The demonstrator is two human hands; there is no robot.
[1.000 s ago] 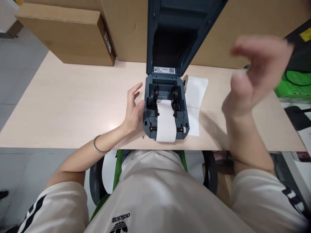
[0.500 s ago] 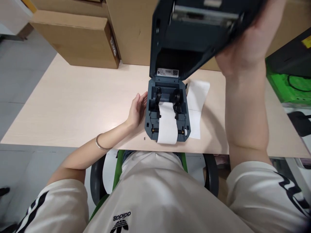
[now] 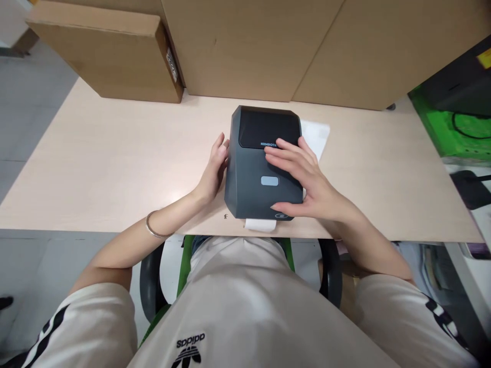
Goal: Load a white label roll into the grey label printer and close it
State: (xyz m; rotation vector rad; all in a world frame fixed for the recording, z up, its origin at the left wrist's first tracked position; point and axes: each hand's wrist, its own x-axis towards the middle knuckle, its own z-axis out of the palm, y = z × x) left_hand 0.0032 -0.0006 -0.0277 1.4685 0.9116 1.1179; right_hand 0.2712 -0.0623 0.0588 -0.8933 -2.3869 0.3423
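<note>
A dark grey label printer (image 3: 249, 168) stands on the table near its front edge, its lid down. From its front slot a short strip of white label paper (image 3: 261, 225) sticks out. My right hand (image 3: 303, 174) lies on top of the lid with fingers spread, beside the light blue button. Against the printer's left side rests my left hand (image 3: 215, 168), fingers stretched out and partly hidden by the casing. A white sheet of paper (image 3: 316, 135) lies behind and to the right of the printer, partly covered by it.
A flat cardboard box (image 3: 99, 56) stands at the back left of the pale table (image 3: 126, 153). Large cardboard panels (image 3: 253, 51) line the back edge. A green crate (image 3: 468, 140) with a black cable is at the right. A tiny dark scrap (image 3: 225, 216) lies left of the printer.
My right hand has brought the raised printer lid down over the paper roll compartment and now lies flat on it. My left hand has stayed by the printer's left side.
</note>
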